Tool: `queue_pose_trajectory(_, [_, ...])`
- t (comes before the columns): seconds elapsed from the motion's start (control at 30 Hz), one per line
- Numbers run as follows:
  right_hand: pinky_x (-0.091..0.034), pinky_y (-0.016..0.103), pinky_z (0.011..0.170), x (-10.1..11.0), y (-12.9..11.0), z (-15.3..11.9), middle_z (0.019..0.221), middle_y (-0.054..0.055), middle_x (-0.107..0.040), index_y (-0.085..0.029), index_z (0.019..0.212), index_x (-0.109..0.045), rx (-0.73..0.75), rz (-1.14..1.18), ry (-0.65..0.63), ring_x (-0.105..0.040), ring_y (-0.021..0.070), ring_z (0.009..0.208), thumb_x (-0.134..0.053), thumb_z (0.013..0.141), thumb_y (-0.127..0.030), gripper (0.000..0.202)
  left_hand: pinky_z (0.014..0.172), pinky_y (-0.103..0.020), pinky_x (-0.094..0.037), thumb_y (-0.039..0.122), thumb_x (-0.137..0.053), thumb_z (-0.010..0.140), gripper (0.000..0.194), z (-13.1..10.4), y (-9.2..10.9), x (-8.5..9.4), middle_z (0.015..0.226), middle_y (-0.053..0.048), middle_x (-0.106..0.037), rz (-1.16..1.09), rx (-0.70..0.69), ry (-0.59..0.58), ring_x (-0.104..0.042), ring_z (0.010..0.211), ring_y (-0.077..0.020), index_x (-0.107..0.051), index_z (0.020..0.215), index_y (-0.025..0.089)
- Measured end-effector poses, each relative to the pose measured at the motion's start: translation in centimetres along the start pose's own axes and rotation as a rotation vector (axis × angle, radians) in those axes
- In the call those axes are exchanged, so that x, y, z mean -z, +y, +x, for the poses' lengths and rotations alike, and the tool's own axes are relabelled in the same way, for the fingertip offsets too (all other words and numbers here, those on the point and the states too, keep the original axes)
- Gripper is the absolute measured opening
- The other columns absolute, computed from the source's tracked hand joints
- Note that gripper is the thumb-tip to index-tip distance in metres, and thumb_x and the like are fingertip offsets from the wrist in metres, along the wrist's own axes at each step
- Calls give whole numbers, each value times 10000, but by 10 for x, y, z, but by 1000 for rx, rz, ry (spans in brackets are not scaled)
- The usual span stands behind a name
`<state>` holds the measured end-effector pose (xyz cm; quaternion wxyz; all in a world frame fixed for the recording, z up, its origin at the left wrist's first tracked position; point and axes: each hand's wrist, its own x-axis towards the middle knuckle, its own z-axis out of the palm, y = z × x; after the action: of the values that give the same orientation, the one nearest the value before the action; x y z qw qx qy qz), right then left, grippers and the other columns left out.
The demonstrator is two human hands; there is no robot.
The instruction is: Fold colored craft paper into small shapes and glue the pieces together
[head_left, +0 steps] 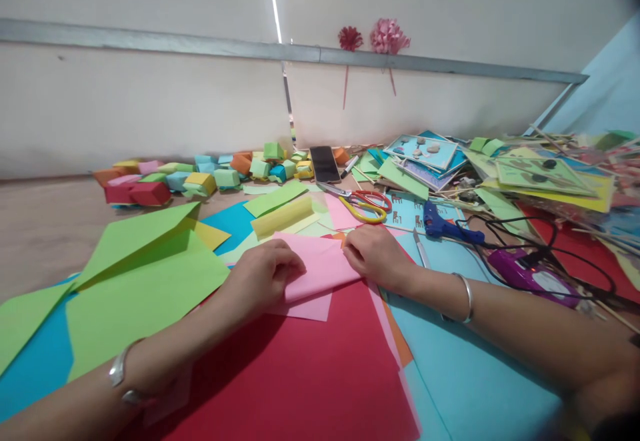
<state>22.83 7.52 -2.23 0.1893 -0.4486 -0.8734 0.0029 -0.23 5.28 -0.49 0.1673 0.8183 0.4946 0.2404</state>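
Observation:
A sheet of pink paper (315, 269), folded over on itself, lies between my two hands. My left hand (267, 271) grips its left end with curled fingers. At the other end, my right hand (373, 254) pinches the folded edge, thumb and fingers pressed together. Beneath it is a large sheet of red paper (300, 367). Scissors (363, 202) with red and yellow handles rest just beyond my right hand. A craft knife (421, 249) lies beside my right wrist. Green paper (145, 287) spreads out to the left.
Small folded paper boxes (200, 184) line the back left. A phone (325, 164) lies by the wall. To the right are a blue glue gun (450, 224), a purple device (533, 277) with black cables, and stacked decorated cards (425, 151). Two paper flowers (389, 35) hang on the wall rail.

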Motion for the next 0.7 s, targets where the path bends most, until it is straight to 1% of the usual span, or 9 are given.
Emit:
queue_pose_trajectory(0.13, [-309, 308, 645, -2, -1, 1, 742, 82, -657, -145, 741, -626, 9, -47, -12, -528, 180, 698, -505, 877, -146, 182, 626, -289, -499, 167, -523, 736, 236, 0, 0, 1, 701, -49, -731, -10, 39, -11, -664, 665, -188, -733, 642, 220])
queue_pose_trajectory(0.27, [-302, 308, 639, -2, -1, 1, 739, 77, -659, -152, 739, -629, 15, -74, -13, -520, 179, 688, -523, 871, -152, 169, 624, -287, -489, 169, -541, 745, 220, 1, -2, 0, 697, -49, -719, -39, 35, -16, -657, 663, -190, -728, 637, 215])
queue_pose_trajectory(0.33, [-303, 309, 636, -2, 0, 2, 734, 74, -657, -156, 732, -627, 18, -77, -12, -522, 180, 686, -530, 869, -152, 167, 608, -281, -477, 169, -538, 751, 222, 1, -3, 0, 694, -52, -694, -35, -2, -6, -638, 654, -186, -729, 645, 209])
queue_pose_trajectory(0.4, [-302, 310, 634, -2, 0, 2, 732, 76, -656, -154, 727, -626, 18, -78, -11, -525, 181, 686, -541, 866, -151, 163, 596, -278, -454, 170, -528, 760, 228, 0, -3, -1, 699, -57, -654, 17, -96, -6, -603, 654, -181, -736, 673, 204])
queue_pose_trajectory(0.47, [-301, 310, 633, -2, 0, 2, 732, 75, -657, -153, 728, -628, 20, -78, -9, -528, 181, 685, -549, 866, -156, 159, 631, -288, -450, 170, -537, 761, 223, -1, -2, -2, 773, -68, -650, 76, -226, -54, -587, 704, -188, -755, 782, 207])
queue_pose_trajectory(0.53, [-296, 310, 633, -1, 0, 2, 730, 71, -658, -156, 727, -629, 23, -80, -8, -528, 179, 683, -550, 870, -162, 163, 701, -296, -460, 160, -545, 766, 282, -2, 0, -3, 921, -79, -670, 109, -340, -155, -595, 795, -198, -745, 954, 223])
queue_pose_trajectory(0.6, [-288, 312, 630, 0, -1, 2, 727, 71, -659, -156, 724, -630, 26, -86, -9, -527, 179, 680, -548, 873, -164, 170, 765, -300, -468, 150, -530, 794, 374, -4, 0, -4, 1067, -88, -664, 150, -397, -249, -606, 894, -210, -691, 1118, 241])
queue_pose_trajectory(0.63, [-282, 315, 627, 0, -1, 2, 729, 76, -661, -153, 724, -631, 27, -91, -9, -528, 181, 681, -546, 875, -160, 173, 780, -301, -469, 144, -511, 815, 398, -4, 0, -4, 1098, -88, -659, 176, -414, -275, -609, 921, -215, -665, 1167, 250])
queue_pose_trajectory(0.7, [-267, 320, 622, 0, -2, 1, 735, 88, -664, -145, 733, -636, 28, -104, -11, -532, 189, 688, -538, 882, -153, 179, 788, -309, -474, 134, -472, 847, 415, -4, -1, -4, 1096, -85, -663, 226, -436, -282, -620, 918, -218, -639, 1206, 259])
